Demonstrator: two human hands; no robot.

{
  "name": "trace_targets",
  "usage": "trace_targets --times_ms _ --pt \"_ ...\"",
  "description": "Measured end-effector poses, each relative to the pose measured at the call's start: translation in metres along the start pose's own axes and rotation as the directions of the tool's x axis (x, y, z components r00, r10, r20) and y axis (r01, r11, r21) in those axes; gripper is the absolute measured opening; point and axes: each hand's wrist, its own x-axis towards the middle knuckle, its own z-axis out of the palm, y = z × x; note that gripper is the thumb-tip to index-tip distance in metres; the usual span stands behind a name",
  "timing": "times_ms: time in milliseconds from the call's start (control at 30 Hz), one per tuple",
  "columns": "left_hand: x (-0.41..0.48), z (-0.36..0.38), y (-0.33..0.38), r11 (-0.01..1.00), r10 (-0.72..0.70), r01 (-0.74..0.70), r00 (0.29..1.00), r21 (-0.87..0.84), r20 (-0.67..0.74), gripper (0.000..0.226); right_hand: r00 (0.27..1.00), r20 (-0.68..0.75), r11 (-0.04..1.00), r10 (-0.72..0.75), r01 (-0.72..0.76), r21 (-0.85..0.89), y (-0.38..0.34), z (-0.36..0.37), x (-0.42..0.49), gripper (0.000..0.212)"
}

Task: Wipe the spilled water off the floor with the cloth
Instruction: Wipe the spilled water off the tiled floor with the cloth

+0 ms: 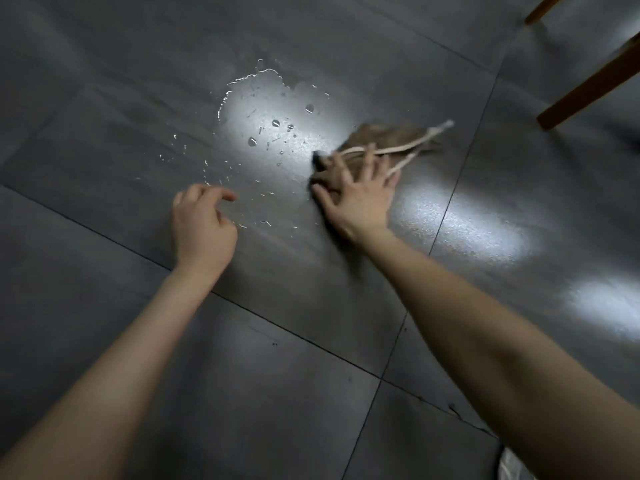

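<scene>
Dark grey tile floor [104, 306], thin grout lines, bright glare patches on it. Right grip [360, 199]: fingers spread flat, pressing down on the brown cloth [391, 135], not curled round it. Cloth is motion-blurred, with pale cords [408, 147] lying across it. It sits on the floor at the right edge of the spill, touching the wet zone. Left grip [202, 223]: fingers loosely curled, holding nothing, near the closest droplets [214, 171]; can't tell if it touches the floor. Progress, my read: early. Main puddle [266, 109] looks intact, and the scattered beads round it are unwiped. Still to do: run the cloth left through the puddle, then the droplets. 2 wooden chair legs [588, 88] top right, well apart from the spill.
</scene>
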Motion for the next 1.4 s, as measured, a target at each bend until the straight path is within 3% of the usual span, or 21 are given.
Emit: trace_targets --times_ms 133,233,300,367,433,500,600,667,733,800,833,867,900,967,1033,1067,1167,1267,1333,1400 --pt "0.008 -0.023 -0.018 0.997 -0.062 0.064 0.996 0.032 -0.071 0.045 0.914 0.004 0.913 -0.406 0.405 0.055 -0.098 0.029 -0.108 0.067" --pt "0.008 -0.04 -0.026 0.994 -0.095 0.1 0.989 0.044 -0.11 0.045 0.784 0.069 0.787 -0.617 0.613 0.066 -0.089 0.038 -0.173 0.063" --pt "0.004 -0.047 -0.027 0.994 -0.095 0.101 0.99 0.045 -0.109 0.045 0.724 0.071 0.727 -0.686 0.687 0.026 -0.062 0.036 -0.163 0.061" --pt "-0.001 -0.052 -0.027 0.994 -0.094 0.099 0.99 0.045 -0.107 0.045 0.832 0.027 0.832 -0.554 0.554 0.002 -0.024 0.03 -0.129 0.06" --pt "-0.008 -0.056 -0.026 0.994 -0.1 0.105 0.989 0.04 -0.111 0.044 0.959 0.055 0.96 -0.279 0.28 0.004 0.029 0.012 -0.098 0.063" --pt "-0.013 -0.061 -0.024 0.994 -0.1 0.104 0.99 0.03 -0.102 0.044 0.989 0.116 0.995 -0.091 0.095 -0.022 0.078 -0.007 -0.09 0.064" --pt "-0.019 -0.069 -0.023 0.993 -0.114 0.115 0.989 0.008 -0.098 0.045 0.988 0.154 0.997 0.013 -0.025 0.074 0.096 -0.037 -0.105 0.049" --pt "-0.023 -0.074 -0.026 0.993 -0.115 0.116 0.987 -0.001 -0.116 0.045 0.997 0.058 0.929 0.047 -0.065 0.365 0.072 -0.069 -0.121 0.036" --pt "-0.028 -0.08 -0.031 0.992 -0.128 0.129 0.982 -0.006 -0.138 0.045 0.999 0.039 0.732 0.004 -0.029 0.68 0.042 -0.103 -0.138 0.016" --pt "-0.03 -0.086 -0.038 0.987 -0.161 0.161 0.974 -0.017 -0.157 0.046 0.994 0.099 0.527 -0.051 -0.057 0.848 0.02 -0.127 -0.151 0.012" --pt "-0.03 -0.089 -0.042 0.983 -0.186 0.184 0.968 -0.027 -0.168 0.046 0.99 0.125 0.475 -0.065 -0.08 0.876 0.013 -0.129 -0.155 0.017" --pt "-0.031 -0.093 -0.047 0.977 -0.213 0.209 0.96 -0.038 -0.182 0.046 0.989 0.137 0.493 -0.06 -0.09 0.865 0.009 -0.126 -0.155 0.027" --pt "-0.031 -0.096 -0.052 0.972 -0.236 0.231 0.952 -0.049 -0.195 0.045 0.991 0.132 0.591 -0.024 -0.092 0.801 0.005 -0.118 -0.152 0.041" --pt "-0.034 -0.102 -0.062 0.961 -0.277 0.271 0.937 -0.058 -0.215 0.045 0.997 0.029 0.862 0.078 -0.082 0.5 -0.002 -0.096 -0.145 0.069" --pt "-0.038 -0.106 -0.072 0.95 -0.313 0.308 0.924 -0.058 -0.219 0.045 0.997 -0.08 0.954 0.023 0.002 0.3 -0.013 -0.067 -0.145 0.079" --pt "-0.04 -0.106 -0.077 0.944 -0.328 0.324 0.919 -0.058 -0.218 0.044 0.999 -0.048 0.968 -0.012 0.023 0.251 -0.023 -0.052 -0.149 0.083" --pt "-0.046 -0.103 -0.091 0.929 -0.368 0.366 0.906 -0.049 -0.21 0.043 0.986 0.162 0.992 -0.037 0.017 0.123 -0.065 0.005 -0.179 0.099" --pt "-0.045 -0.096 -0.094 0.922 -0.385 0.382 0.898 -0.055 -0.212 0.042 0.942 0.09 0.946 -0.322 0.317 0.062 -0.121 0.038 -0.198 0.086" --pt "-0.042 -0.091 -0.093 0.926 -0.377 0.374 0.903 -0.054 -0.204 0.042 0.788 0.093 0.792 -0.609 0.61 0.021 -0.142 0.045 -0.188 0.074" --pt "-0.038 -0.086 -0.089 0.93 -0.366 0.363 0.911 -0.056 -0.188 0.041 0.645 0.077 0.644 -0.761 0.764 -0.037 -0.134 0.045 -0.154 0.071"
